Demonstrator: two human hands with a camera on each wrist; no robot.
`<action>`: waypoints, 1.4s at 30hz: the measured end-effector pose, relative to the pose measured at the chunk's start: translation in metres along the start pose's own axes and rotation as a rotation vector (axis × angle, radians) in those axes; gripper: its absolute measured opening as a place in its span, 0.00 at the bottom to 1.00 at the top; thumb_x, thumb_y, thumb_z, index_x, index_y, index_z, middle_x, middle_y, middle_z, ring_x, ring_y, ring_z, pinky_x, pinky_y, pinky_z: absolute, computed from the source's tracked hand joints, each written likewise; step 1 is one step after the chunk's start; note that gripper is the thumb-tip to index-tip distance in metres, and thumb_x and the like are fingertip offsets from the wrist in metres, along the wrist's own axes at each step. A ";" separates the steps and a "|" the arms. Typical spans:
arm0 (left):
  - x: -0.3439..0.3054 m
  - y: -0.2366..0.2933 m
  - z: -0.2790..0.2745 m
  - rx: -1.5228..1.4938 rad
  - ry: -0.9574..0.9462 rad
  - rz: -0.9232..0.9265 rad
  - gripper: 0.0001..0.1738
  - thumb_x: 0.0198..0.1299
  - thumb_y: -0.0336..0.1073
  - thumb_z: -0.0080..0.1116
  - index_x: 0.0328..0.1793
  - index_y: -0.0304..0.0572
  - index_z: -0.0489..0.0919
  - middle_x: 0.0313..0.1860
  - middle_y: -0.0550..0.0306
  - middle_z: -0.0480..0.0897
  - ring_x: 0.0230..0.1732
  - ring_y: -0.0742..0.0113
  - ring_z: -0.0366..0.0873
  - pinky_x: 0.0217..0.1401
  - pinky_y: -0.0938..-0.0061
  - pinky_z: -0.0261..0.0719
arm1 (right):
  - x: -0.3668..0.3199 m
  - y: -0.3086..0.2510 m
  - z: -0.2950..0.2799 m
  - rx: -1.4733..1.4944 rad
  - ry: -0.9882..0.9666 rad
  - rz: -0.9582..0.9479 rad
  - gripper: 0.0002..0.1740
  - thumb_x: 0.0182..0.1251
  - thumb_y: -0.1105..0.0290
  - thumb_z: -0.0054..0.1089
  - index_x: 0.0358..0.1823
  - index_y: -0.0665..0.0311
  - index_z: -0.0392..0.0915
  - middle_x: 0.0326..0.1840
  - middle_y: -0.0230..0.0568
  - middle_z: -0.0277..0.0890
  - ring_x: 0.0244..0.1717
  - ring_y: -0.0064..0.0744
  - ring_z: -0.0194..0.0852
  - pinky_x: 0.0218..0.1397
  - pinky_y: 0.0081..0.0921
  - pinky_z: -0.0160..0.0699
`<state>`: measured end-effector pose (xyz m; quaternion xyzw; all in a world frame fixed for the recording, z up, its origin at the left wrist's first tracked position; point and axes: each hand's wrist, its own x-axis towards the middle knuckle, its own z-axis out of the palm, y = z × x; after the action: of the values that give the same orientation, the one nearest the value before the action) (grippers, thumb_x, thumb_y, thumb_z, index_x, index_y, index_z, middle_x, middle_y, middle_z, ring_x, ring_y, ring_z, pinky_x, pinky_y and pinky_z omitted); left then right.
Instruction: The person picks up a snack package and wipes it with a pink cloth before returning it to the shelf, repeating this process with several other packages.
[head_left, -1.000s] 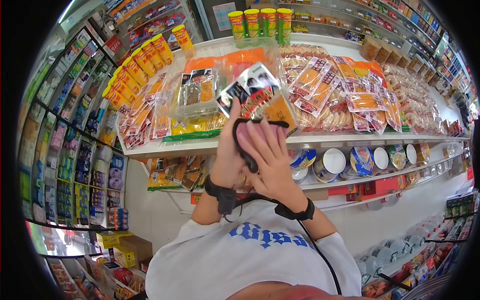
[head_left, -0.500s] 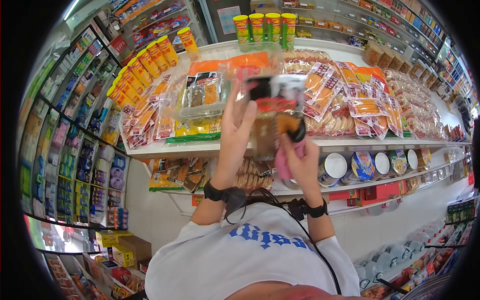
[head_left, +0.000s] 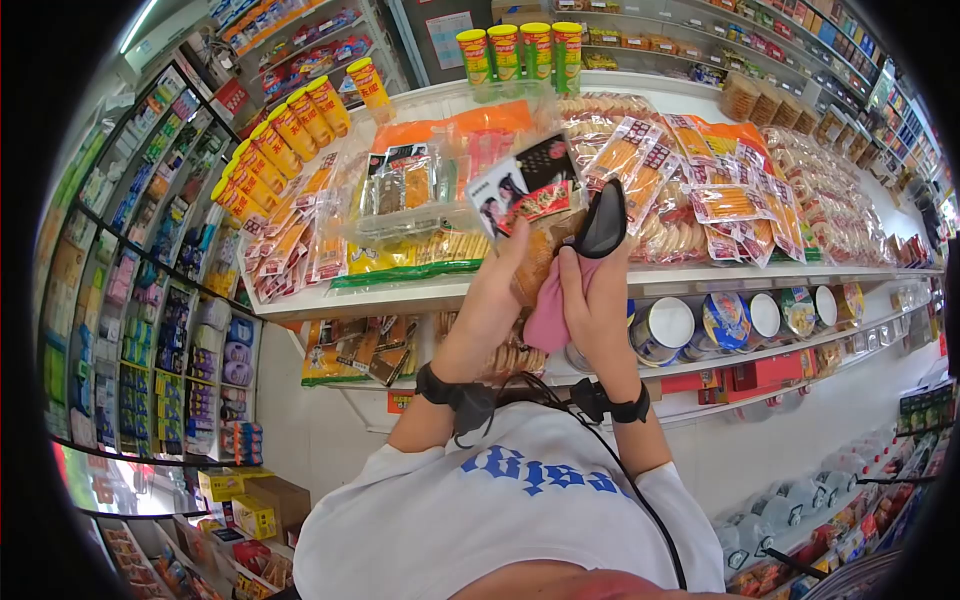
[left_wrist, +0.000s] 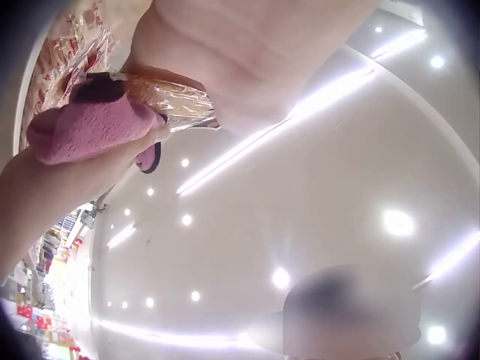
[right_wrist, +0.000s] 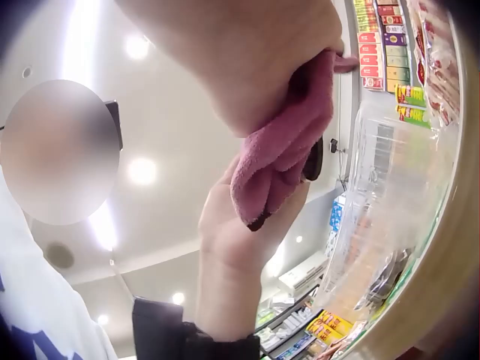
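Head view: the left hand [head_left: 497,290] curls round a clear plastic snack packet with a printed label [head_left: 525,190], held over the white shelf [head_left: 400,295] at its near edge. The right hand [head_left: 598,300] clutches a pink black-edged cloth [head_left: 550,315] against it. Left wrist: the cloth touches the packet. Right wrist: fingers wrap round the cloth.

White short-sleeved T-shirt [head_left: 450,530], blue lettering [head_left: 545,470] across the chest. Black strap [head_left: 447,388] with a small black module on the wrist below the left hand [head_left: 492,300]; matching strap [head_left: 612,405] below the right hand [head_left: 598,305]. Thin black cable [head_left: 648,515] runs over the shirt.
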<state>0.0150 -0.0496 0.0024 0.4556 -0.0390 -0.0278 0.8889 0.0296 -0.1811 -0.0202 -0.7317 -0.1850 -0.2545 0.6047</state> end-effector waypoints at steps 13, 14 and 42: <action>-0.003 0.004 -0.019 0.298 0.266 0.152 0.20 0.73 0.49 0.52 0.56 0.40 0.74 0.49 0.58 0.80 0.46 0.75 0.78 0.49 0.74 0.79 | -0.029 0.008 -0.017 0.294 -0.220 0.305 0.07 0.69 0.73 0.61 0.38 0.71 0.79 0.30 0.35 0.83 0.31 0.19 0.79 0.36 0.21 0.76; -0.005 0.006 -0.017 0.307 0.259 0.151 0.19 0.73 0.49 0.53 0.55 0.40 0.74 0.48 0.59 0.80 0.45 0.76 0.78 0.48 0.75 0.79 | -0.030 0.005 -0.020 0.324 -0.223 0.330 0.07 0.69 0.73 0.61 0.37 0.71 0.79 0.30 0.35 0.83 0.31 0.19 0.79 0.35 0.21 0.76; -0.009 0.012 -0.005 -0.154 0.092 -0.024 0.19 0.70 0.40 0.57 0.62 0.39 0.75 0.54 0.56 0.82 0.53 0.66 0.82 0.53 0.68 0.82 | -0.038 -0.013 -0.028 0.253 0.028 0.273 0.08 0.68 0.72 0.62 0.44 0.70 0.79 0.34 0.41 0.82 0.34 0.24 0.79 0.35 0.22 0.76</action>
<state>0.0069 -0.0379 0.0083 0.3872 0.0096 -0.0203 0.9217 -0.0128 -0.2048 -0.0291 -0.6644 -0.1060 -0.1550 0.7234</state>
